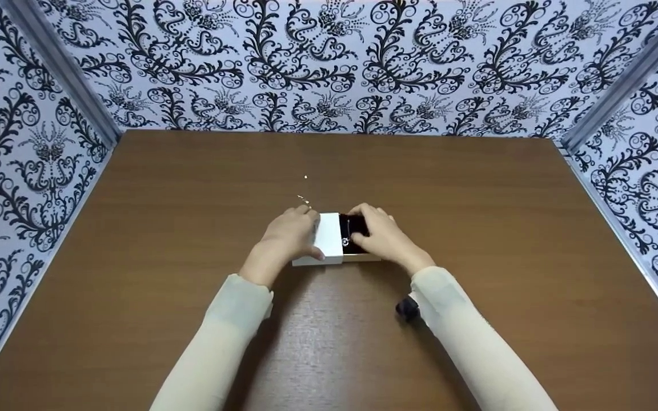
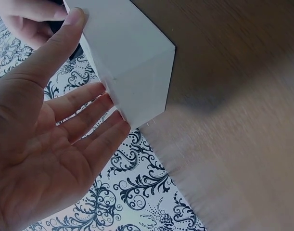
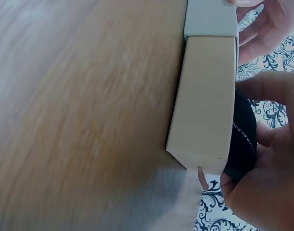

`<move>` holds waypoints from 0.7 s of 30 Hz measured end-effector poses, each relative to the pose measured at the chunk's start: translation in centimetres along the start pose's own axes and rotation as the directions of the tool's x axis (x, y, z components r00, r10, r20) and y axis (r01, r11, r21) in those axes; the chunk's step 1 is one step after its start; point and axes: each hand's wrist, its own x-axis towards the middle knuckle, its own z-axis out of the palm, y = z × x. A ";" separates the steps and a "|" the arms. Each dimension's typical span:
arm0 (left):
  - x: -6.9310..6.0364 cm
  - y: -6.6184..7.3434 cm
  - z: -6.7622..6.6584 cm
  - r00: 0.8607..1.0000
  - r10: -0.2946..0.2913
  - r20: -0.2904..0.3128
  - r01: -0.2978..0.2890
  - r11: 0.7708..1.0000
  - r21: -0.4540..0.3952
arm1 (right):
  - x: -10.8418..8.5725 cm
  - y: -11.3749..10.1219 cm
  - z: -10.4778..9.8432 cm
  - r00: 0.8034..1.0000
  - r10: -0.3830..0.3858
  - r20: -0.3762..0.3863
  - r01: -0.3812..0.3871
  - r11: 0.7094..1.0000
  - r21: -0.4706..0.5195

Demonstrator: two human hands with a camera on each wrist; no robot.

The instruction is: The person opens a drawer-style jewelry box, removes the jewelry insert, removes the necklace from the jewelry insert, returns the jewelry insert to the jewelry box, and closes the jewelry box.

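Observation:
A white box sleeve (image 1: 330, 234) lies mid-table, with a beige inner tray (image 1: 361, 258) sticking out of its right side. My left hand (image 1: 286, 237) grips the sleeve, thumb at the near edge and fingers on the far side; the left wrist view shows the fingertips against the white card (image 2: 132, 57). In the tray is a black insert (image 1: 357, 225) bearing a thin silver chain with a small ornament (image 1: 345, 242). My right hand (image 1: 389, 237) holds the insert between thumb and fingers. The right wrist view shows the black insert (image 3: 245, 154) bulging above the tray wall (image 3: 204, 96).
Small shiny bits (image 1: 304, 200) lie on the brown table (image 1: 477, 200) just beyond the box, with a tiny bright dot (image 1: 305, 177) farther back. Patterned panels (image 1: 329, 68) stand along the back and both sides. A small dark object (image 1: 406, 308) is at the right cuff.

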 end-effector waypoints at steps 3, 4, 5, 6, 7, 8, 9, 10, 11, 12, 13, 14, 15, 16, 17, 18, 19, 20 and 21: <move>-0.1 0.0 0.0 1.000 0.006 -0.001 -0.006 1.000 -0.005 | -0.1 0.1 -0.2 1.000 0.005 -0.016 -0.004 0.997 0.080; -0.1 -0.1 0.0 1.000 0.006 -0.002 -0.006 1.000 -0.006 | -0.1 0.1 -0.2 1.000 0.007 -0.023 -0.004 0.994 0.112; -0.1 -0.1 0.0 1.000 0.004 -0.003 -0.004 1.000 -0.008 | 0.0 0.1 -0.3 0.999 0.007 -0.032 -0.003 0.990 0.139; -0.2 -0.1 0.0 1.000 0.003 -0.005 -0.003 1.000 -0.012 | 0.0 0.2 -0.3 0.999 0.012 -0.041 -0.005 0.986 0.168; -0.2 -0.1 0.0 1.000 0.003 -0.006 -0.003 1.000 -0.016 | 0.0 0.3 -0.4 0.999 0.018 -0.051 -0.008 0.980 0.197; -0.2 -0.1 0.0 1.000 0.002 -0.007 -0.002 1.000 -0.020 | 0.0 0.4 -0.5 0.998 0.028 -0.062 -0.013 0.975 0.223; -0.2 0.0 0.0 1.000 -0.001 -0.007 0.000 1.000 -0.025 | 0.0 0.5 -0.5 0.997 0.036 -0.073 -0.017 0.968 0.250; -0.1 0.0 0.0 1.000 -0.002 -0.008 0.001 1.000 -0.027 | 0.1 0.6 -0.6 0.995 0.045 -0.084 -0.021 0.963 0.268; -0.2 0.0 0.0 1.000 -0.005 -0.006 0.005 0.999 -0.032 | 0.1 0.6 -0.6 0.994 0.051 -0.097 -0.022 0.959 0.281; -0.2 0.0 0.0 1.000 -0.009 -0.002 0.009 0.999 -0.038 | 0.1 0.7 -0.7 0.992 0.059 -0.108 -0.024 0.955 0.297; -0.2 0.0 0.0 1.000 -0.013 0.000 0.013 0.999 -0.041 | 0.1 0.8 -0.8 0.990 0.069 -0.120 -0.028 0.950 0.312; -0.3 0.1 0.0 1.000 -0.017 0.002 0.017 0.999 -0.045 | 0.2 0.9 -0.8 0.988 0.082 -0.132 -0.034 0.944 0.329; -0.3 0.1 0.0 1.000 -0.021 0.004 0.021 0.999 -0.047 | 0.2 0.9 -0.8 0.985 0.096 -0.144 -0.040 0.936 0.348; -0.3 0.0 0.0 1.000 -0.024 0.005 0.024 0.998 -0.050 | 0.2 1.0 -0.9 0.982 0.109 -0.157 -0.045 0.930 0.365; -0.4 0.0 0.0 1.000 -0.027 0.010 0.027 0.998 -0.053 | 0.2 1.0 -0.9 0.977 0.122 -0.172 -0.048 0.922 0.383; -0.4 0.0 0.0 1.000 -0.025 0.011 0.026 0.998 -0.054 | 0.3 1.0 -0.9 0.972 0.137 -0.189 -0.049 0.912 0.408; -0.4 0.0 0.1 1.000 -0.022 0.012 0.023 0.998 -0.052 | 0.2 1.0 -1.0 0.967 0.150 -0.208 -0.046 0.900 0.433; -0.4 -0.1 0.1 1.000 -0.020 0.012 0.021 0.998 -0.052 | 0.2 1.0 -1.0 0.961 0.158 -0.228 -0.039 0.891 0.452; -0.5 -0.1 0.2 1.000 -0.018 0.013 0.019 0.998 -0.052 | 0.2 1.0 -1.0 0.955 0.165 -0.246 -0.031 0.883 0.469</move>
